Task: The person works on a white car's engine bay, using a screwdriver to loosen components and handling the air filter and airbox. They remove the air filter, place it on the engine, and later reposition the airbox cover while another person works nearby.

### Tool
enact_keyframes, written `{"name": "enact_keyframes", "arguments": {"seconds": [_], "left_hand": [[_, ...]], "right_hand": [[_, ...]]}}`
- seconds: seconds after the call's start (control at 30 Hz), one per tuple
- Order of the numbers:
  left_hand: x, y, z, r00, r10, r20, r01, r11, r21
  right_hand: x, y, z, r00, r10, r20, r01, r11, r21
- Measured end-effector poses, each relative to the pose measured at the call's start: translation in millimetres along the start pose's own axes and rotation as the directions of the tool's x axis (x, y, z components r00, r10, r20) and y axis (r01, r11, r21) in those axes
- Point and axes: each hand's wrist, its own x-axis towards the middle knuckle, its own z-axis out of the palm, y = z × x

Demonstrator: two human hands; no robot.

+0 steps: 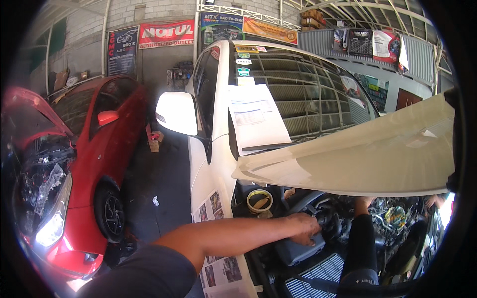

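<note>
My left hand [302, 228] reaches across the white car's fender into the open engine bay. It lies over a black plastic box [298, 252], beside a thick black hose [329, 223], with its fingers loosely apart and pointing down; I see nothing held in it. My right hand [362, 204], on an arm in a long black sleeve, reaches deep among the engine parts [385, 213] under the raised hood. Only the back of that hand shows; its fingers are hidden.
The raised hood [348, 159] hangs over the bay. A yellow-rimmed round container [259, 201] sits near the windshield base. Printed sheets [223, 278] cover the fender; papers [261, 116] lie on the windshield. Another person's hand [437, 200] is at the far right. A red car [94, 154] stands left.
</note>
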Motion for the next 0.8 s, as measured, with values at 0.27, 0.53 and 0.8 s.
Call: {"name": "enact_keyframes", "arguments": {"seconds": [0.27, 0.53, 0.8], "left_hand": [[-11, 27, -40, 0.981, -0.107, 0.163, 0.107, 0.994, 0.012], [-8, 28, -40, 0.996, -0.042, 0.073, 0.041, 0.999, 0.012], [-16, 41, -46, 0.969, -0.108, -0.222, 0.05, 0.967, -0.252]], "right_hand": [[9, -16, -75, 0.832, 0.127, 0.54, -0.025, 0.981, -0.192], [10, -15, -81, 0.786, 0.17, 0.594, -0.101, 0.984, -0.149], [4, -12, -41, 0.787, 0.194, 0.586, -0.166, 0.981, -0.101]]}}
